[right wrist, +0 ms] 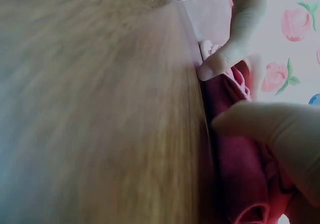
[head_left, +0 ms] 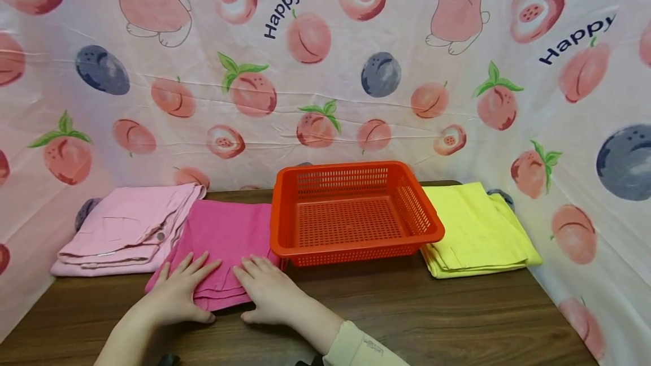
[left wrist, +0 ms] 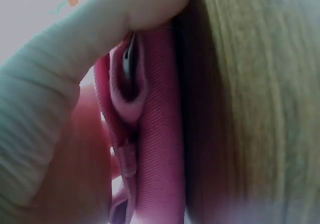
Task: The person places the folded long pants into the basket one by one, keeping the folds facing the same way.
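Spread hands rest on a bright pink garment

Left of the left fingers, and farther off, lies a folded pale pink garment (head_left: 137,219). The left hand (head_left: 175,295) has its fingers spread and loosely extended across the folded bright pink garment (head_left: 229,230), thumb by the near edge. That garment lies under both sets of fingers on the wooden table (head_left: 432,309). The right hand (head_left: 269,292) also has its fingers extended over it. Beyond and right of those fingers sits a red basket (head_left: 356,250); well apart, farther right, a folded yellow garment (head_left: 473,230).
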